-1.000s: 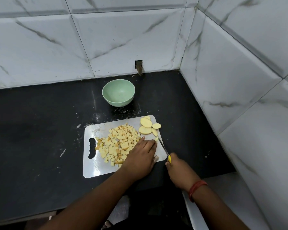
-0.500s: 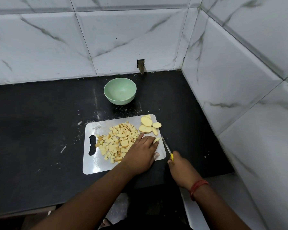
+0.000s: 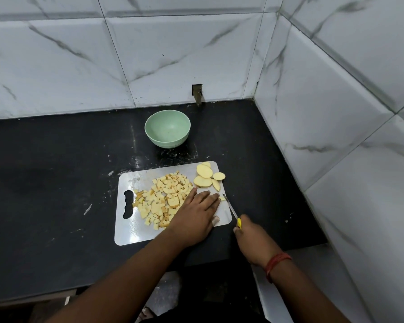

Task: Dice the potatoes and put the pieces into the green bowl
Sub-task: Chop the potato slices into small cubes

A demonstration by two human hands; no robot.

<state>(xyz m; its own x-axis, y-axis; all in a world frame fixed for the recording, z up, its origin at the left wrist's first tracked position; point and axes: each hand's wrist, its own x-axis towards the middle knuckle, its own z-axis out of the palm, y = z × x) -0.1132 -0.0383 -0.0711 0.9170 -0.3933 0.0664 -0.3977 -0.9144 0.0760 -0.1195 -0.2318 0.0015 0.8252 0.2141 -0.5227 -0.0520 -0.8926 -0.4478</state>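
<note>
Since a moment ago, little has shifted. Right hand (image 3: 252, 238) grips the knife (image 3: 231, 209), blade angled onto the cutting board (image 3: 126, 231). Left hand (image 3: 196, 213), fingers straight, apparently pins a potato piece. Diced pieces (image 3: 163, 199) and slices (image 3: 204, 176) wait short of the empty green bowl (image 3: 167, 129).

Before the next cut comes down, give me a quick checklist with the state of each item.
1. Right hand grips the knife: ok.
2. Left hand pins the piece being cut: cannot tell, the piece is mostly hidden.
3. Left fingertips clear of the blade: not ok, they lie right beside it.
4. Cutting board flat on the counter: ok.
5. Green bowl upright, no pieces inside: ok.
6. Potato slices left to dice: ok, at the board's far corner.
</note>
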